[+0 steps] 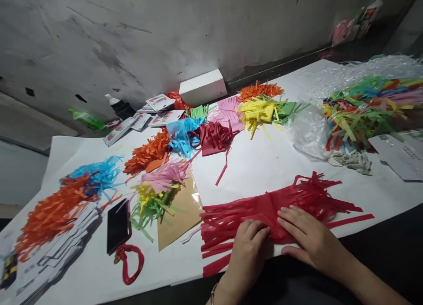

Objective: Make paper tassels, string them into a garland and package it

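A dark red tissue paper tassel sheet (271, 206) lies spread at the table's front edge, with cut strips fanning out at its left and right ends. My left hand (247, 247) is closed at the sheet's near middle, its fingers curled on the paper and the fingertips partly hidden. Flat on the sheet just right of the middle rests my right hand (306, 232), fingers stretched out. One loose red strip (352, 220) extends to the right of that hand. Farther back sits a folded dark red tassel bundle (216, 137).
Orange (56, 212), blue (99, 175) and yellow tassels (259, 111) lie around the white-covered table (244, 172). A phone (119, 225) with a red cord (134, 265) and a brown envelope (180, 212) are left. A white box (203, 88) stands behind; a plastic bag (309, 131) lies right.
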`<action>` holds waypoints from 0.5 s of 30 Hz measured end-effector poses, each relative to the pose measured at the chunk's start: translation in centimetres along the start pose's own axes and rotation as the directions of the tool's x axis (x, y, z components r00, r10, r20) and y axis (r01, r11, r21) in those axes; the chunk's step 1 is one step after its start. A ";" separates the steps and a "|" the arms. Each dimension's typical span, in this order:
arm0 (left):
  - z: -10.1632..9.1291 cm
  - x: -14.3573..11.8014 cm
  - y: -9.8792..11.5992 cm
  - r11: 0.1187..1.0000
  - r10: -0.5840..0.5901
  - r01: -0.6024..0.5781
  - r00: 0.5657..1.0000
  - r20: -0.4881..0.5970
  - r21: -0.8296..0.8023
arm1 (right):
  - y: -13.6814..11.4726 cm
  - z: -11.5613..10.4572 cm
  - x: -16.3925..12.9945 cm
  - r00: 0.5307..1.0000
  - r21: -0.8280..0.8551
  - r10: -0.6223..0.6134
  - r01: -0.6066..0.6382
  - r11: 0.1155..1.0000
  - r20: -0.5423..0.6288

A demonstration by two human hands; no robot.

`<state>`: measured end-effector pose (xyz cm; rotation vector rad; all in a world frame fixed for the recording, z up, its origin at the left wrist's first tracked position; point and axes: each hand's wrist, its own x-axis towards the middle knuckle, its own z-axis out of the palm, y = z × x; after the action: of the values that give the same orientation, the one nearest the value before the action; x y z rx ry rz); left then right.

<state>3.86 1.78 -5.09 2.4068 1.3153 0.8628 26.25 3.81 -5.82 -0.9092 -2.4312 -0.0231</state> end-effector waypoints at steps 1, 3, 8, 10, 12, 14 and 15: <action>-0.2 0.0 0.0 1.000 0.009 -0.009 1.000 -0.015 0.000 | -0.3 0.2 0.3 1.000 0.004 0.002 -0.001 1.000 -0.006; -0.5 -0.2 -0.1 0.999 0.040 -0.039 0.999 -0.036 0.025 | -0.7 0.6 0.7 1.000 -0.004 0.004 -0.004 1.000 -0.021; -0.6 -1.1 -0.6 0.990 0.120 -0.126 0.989 0.082 0.067 | 0.7 0.5 -0.5 0.998 0.022 0.043 -0.042 0.999 -0.047; -0.8 -0.9 -0.8 0.995 0.077 -0.084 0.988 0.133 0.050 | 1.5 -0.3 -1.0 0.995 0.111 0.104 -0.103 0.989 -0.004; -1.1 -0.1 -0.8 0.997 -0.052 0.040 0.977 0.209 0.060 | 1.9 -1.1 -0.8 0.982 0.182 0.184 -0.189 0.965 0.044; -1.4 1.5 -0.7 0.960 -0.277 0.246 0.907 0.318 0.136 | 1.9 -1.3 0.0 0.961 0.197 0.268 -0.276 0.941 0.066; -1.5 2.4 -0.6 0.921 -0.388 0.341 0.848 0.362 0.188 | 1.8 -1.1 0.5 0.947 0.170 0.315 -0.320 0.932 0.056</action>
<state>3.52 4.03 -3.29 2.1427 1.6081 0.1861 27.53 5.29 -4.89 -1.2131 -2.2382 0.3211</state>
